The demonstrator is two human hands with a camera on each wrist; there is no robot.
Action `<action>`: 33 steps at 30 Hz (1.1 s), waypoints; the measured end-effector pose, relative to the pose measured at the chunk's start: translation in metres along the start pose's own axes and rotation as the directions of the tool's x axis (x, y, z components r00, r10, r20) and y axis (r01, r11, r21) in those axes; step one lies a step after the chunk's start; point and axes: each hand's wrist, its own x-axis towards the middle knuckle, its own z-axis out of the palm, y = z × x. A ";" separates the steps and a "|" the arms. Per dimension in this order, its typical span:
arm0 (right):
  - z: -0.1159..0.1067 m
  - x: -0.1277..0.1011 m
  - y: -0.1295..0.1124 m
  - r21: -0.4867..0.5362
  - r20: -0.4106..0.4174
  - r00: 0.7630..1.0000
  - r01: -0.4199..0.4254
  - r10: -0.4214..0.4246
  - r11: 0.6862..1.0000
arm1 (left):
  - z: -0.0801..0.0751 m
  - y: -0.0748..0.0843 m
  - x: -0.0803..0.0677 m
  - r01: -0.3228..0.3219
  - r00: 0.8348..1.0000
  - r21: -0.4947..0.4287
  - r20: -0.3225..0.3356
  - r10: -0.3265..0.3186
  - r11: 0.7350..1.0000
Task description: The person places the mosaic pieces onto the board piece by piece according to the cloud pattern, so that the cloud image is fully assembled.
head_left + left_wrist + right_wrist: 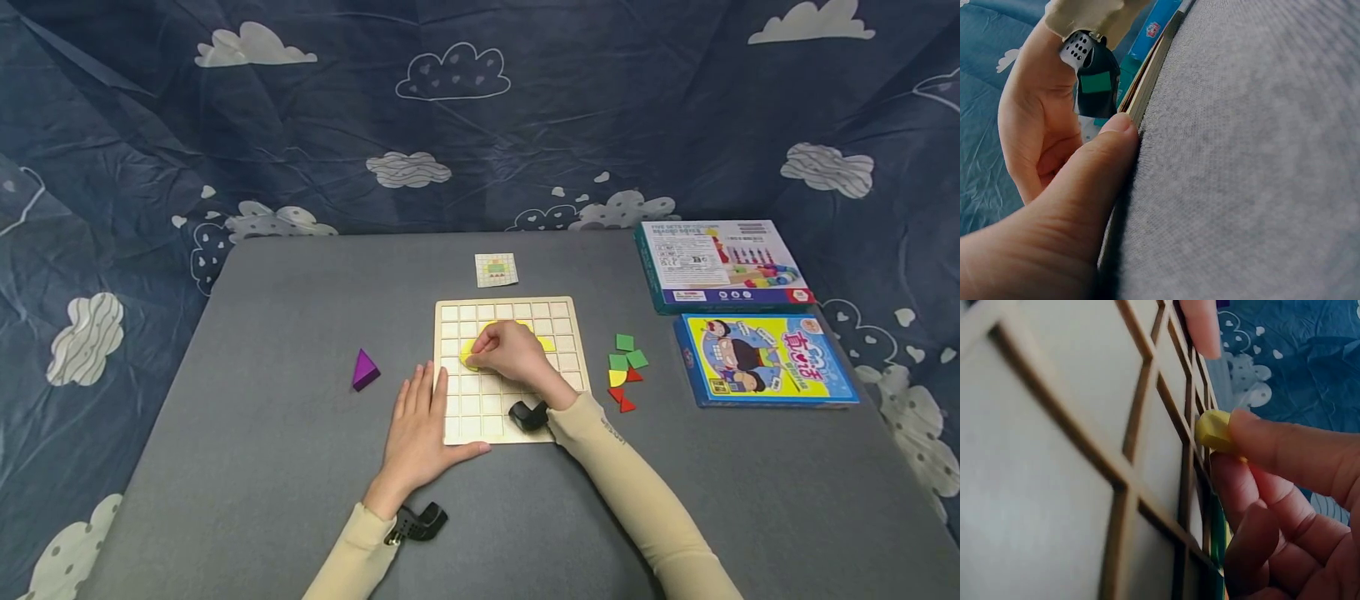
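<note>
A light wooden grid board (461, 427) lies on the grey table. Over its upper left part, my right hand (513, 352) pinches a small yellow piece (1211, 431) between thumb and fingertips. Other yellow pieces (547, 343) sit in cells beside and beyond that hand, partly covered by it. A green edge (1217, 531) shows in the right wrist view, largely hidden by the fingers. My left hand (420, 421) rests at the board's lower left corner with straight fingers along the left side. Its thumb (1100, 162) touches the board's near edge.
A printed pattern card (496, 270) lies behind the board. To the right are loose green squares (625, 342), a yellow piece (617, 377) and red triangles (627, 405). Beyond them lie two boxes, one white (720, 262) and one blue-yellow (765, 358). A purple pyramid (365, 371) stands left.
</note>
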 end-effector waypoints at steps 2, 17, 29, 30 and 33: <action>0.003 0.001 -0.001 -0.023 -0.009 1.000 -0.002 0.001 1.000 | 0.000 0.000 0.000 -0.004 1.000 0.000 -0.009 0.004 1.000; 0.005 -0.003 -0.007 -0.078 -0.034 0.999 -0.001 -0.002 0.997 | 0.001 -0.001 -0.001 -0.021 0.999 0.007 -0.040 0.022 1.000; 0.009 -0.005 -0.007 -0.149 -0.033 0.999 0.034 -0.040 0.988 | 0.001 -0.001 -0.002 -0.028 0.998 0.002 -0.050 0.028 1.000; 0.009 -0.005 -0.006 -0.150 -0.032 0.999 0.035 -0.040 0.988 | 0.002 -0.001 -0.001 -0.029 0.998 0.003 -0.052 0.029 1.000; 0.008 -0.005 -0.006 -0.145 -0.028 0.999 0.034 -0.038 0.989 | 0.002 -0.001 -0.001 -0.034 0.998 0.006 -0.059 0.035 0.999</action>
